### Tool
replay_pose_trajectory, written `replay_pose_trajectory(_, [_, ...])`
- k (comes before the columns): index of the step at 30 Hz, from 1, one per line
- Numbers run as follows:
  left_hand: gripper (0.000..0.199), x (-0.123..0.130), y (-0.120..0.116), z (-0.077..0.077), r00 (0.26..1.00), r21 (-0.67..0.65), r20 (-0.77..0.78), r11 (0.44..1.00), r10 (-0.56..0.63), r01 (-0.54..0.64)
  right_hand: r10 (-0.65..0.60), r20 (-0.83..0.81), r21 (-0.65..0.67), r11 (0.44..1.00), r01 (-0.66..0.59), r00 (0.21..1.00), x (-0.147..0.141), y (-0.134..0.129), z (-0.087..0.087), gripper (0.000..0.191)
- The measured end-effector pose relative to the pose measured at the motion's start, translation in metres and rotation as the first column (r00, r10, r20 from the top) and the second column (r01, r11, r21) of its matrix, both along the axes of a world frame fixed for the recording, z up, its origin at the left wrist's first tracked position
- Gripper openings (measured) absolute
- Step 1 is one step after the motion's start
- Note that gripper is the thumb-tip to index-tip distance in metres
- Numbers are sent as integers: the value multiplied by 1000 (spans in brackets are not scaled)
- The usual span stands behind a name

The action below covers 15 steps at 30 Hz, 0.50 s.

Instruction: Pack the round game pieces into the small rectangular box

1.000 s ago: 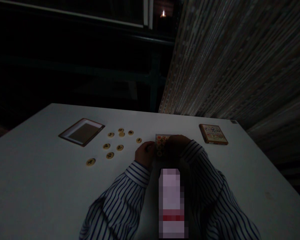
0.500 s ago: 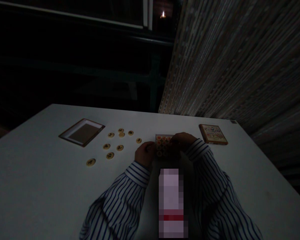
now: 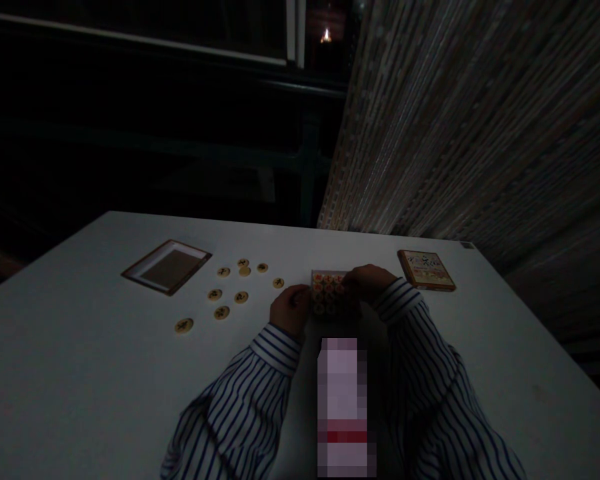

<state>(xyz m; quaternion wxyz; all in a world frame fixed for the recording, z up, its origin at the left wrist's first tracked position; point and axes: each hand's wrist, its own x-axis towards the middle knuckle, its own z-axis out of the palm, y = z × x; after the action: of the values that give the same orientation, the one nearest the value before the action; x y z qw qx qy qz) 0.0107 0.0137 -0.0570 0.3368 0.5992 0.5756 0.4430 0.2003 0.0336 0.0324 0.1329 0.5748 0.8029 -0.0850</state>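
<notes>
A small tray (image 3: 329, 272) in front of me holds rows of round wooden Chinese chess pieces (image 3: 329, 290), the upper ones with red characters. Curled at the tray's left edge, my left hand (image 3: 289, 311) grips its side, fingertips in shadow. My right hand (image 3: 371, 283) is bent over the tray's right part, its closed fingers covering some pieces; whether they pinch a piece or the rim is too dark to see. Left of the tray, several loose chess pieces with dark characters (image 3: 241, 297) lie scattered on the white table (image 3: 105, 373).
An open shallow box part (image 3: 173, 267) lies at the table's left. Toward the back right lies a printed box or lid (image 3: 427, 270). A string curtain (image 3: 430, 120) hangs beyond the right side. A blurred patch (image 3: 343, 393) hides the area between my forearms.
The view has tilted up very slightly, so table and pieces sit a bit lower. Both hands stay at the tray, and the loose pieces keep their places.
</notes>
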Motion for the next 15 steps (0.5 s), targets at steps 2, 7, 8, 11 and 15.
replay_pose_trajectory(2, [24,0,0,0,1000,-9,-6,1000,3,-3,-10,-7,4,1000,10,1000,0,-1,1,31])
replay_pose_trajectory(7, [25,0,-1,2,1000,-22,-22,1000,5,-5,-41,-25,57,997,42,999,-1,-3,6,32])
replay_pose_trajectory(8, [25,0,-1,3,1000,-19,-21,1000,5,-5,-47,-23,66,997,49,999,-1,-4,6,33])
replay_pose_trajectory(11, [24,0,-2,2,1000,-15,-13,1000,-2,2,-55,-15,78,995,56,998,-1,-5,7,33])
replay_pose_trajectory(15, [23,0,-4,3,1000,1,13,1000,-10,10,-45,-16,89,995,46,999,-1,-5,8,33])
